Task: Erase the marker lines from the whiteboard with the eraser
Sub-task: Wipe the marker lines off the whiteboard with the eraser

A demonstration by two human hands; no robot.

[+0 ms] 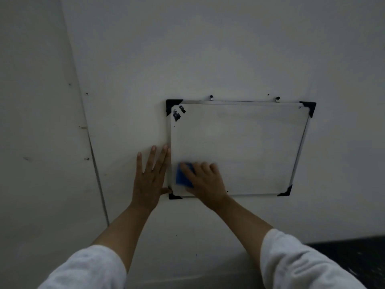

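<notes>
Left hand (151,178): flat on the wall (125,80), fingers spread and pointing up, released, its edge touching the board's left frame.
Right hand (205,180): fingers curled over the eraser (183,177), grasping it and pressing it to the board.
Eraser: one, blue, at the lower left of the board (239,147).
Board: one, hung on the wall, four black corners.
Marks (178,114): black smudges at the top left corner.
Hooks (211,98): two above the top edge.
Sleeves (87,268): two, pale.

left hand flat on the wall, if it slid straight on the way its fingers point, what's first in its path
Probably nothing: the left hand points up the bare grey wall, alongside the white metal-framed whiteboard. Its black plastic top-left corner cap sits just right of that line.
</notes>
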